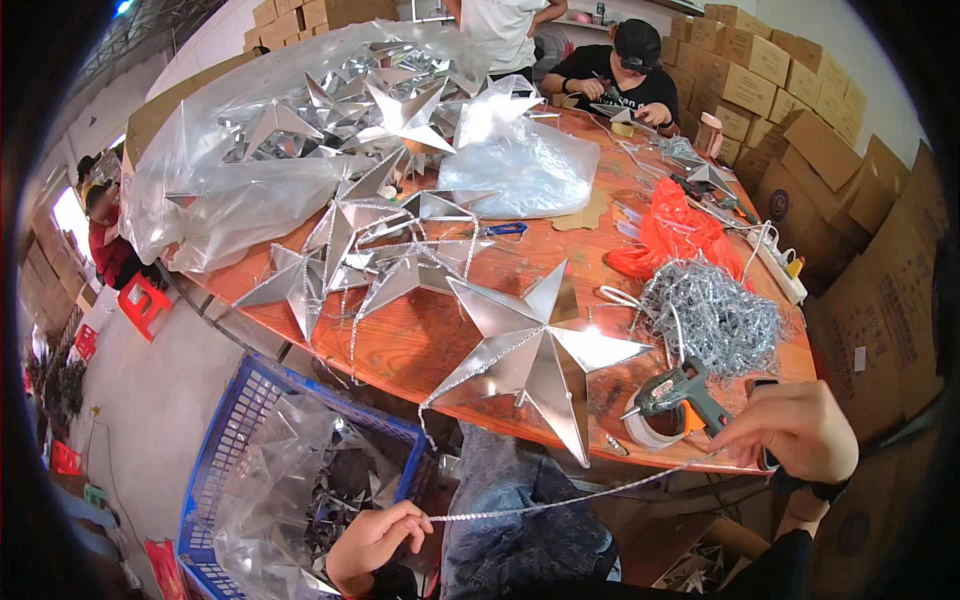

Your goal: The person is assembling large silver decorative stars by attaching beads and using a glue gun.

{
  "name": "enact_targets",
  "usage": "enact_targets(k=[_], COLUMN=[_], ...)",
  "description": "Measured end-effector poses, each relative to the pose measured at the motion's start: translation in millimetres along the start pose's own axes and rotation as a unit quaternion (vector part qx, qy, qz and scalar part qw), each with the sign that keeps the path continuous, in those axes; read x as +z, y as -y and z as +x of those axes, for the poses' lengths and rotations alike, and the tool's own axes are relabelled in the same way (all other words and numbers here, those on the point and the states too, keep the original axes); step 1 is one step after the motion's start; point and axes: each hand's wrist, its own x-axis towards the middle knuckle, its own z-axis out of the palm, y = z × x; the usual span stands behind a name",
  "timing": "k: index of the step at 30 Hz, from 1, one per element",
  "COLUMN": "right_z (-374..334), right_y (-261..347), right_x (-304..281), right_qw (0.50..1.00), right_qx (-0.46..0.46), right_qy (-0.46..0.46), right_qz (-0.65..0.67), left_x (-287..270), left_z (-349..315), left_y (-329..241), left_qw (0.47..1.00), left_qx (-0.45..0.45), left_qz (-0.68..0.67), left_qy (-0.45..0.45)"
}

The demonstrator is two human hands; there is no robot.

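A thin silver glittery strand (590, 498) stretches above my lap between my two hands, sagging slightly. Its left end is pinched in the fingers of my left hand (375, 545), beside the blue crate. My right hand (795, 428) has its fingers closed on the other end, close to the glue gun's handle. That green-grey glue gun (680, 392) rests by a white roll of tape (650, 430) at the table's near edge. Directly ahead lies a large silver metallic star (535, 355), with glittery trim along one ridge and a loose tail hanging over the edge.
More trimmed stars (340, 235) cluster left on the wooden table (400, 345). A tangled silver heap (710, 315), red plastic bag (680, 230) and power strip (780, 262) lie right. A blue crate (225, 430) stands below left. Across the table a co-worker (635, 80) handles a star.
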Motion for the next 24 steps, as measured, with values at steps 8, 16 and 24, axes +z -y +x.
enact_targets(k=[8, 16, 24], right_z=[1.9, 6.3, 3.8], right_y=[-4.0, 1.7, -4.6], right_x=[25.9, 36.0, 41.7], right_qw=[0.965, 0.921, 0.934], right_qx=[-0.167, -0.228, -0.235], right_qy=[0.201, 0.315, 0.259], right_qz=[0.005, 0.028, 0.072], left_x=[25.9, 85.3, 103.8], left_z=[28.2, 69.9, 70.9], left_y=[-16.1, -88.9, -80.9], left_qw=[0.996, 0.952, 0.949], left_qx=[0.064, 0.161, 0.155], left_qz=[-0.022, -0.068, -0.061], left_qy=[-0.049, 0.251, 0.268])
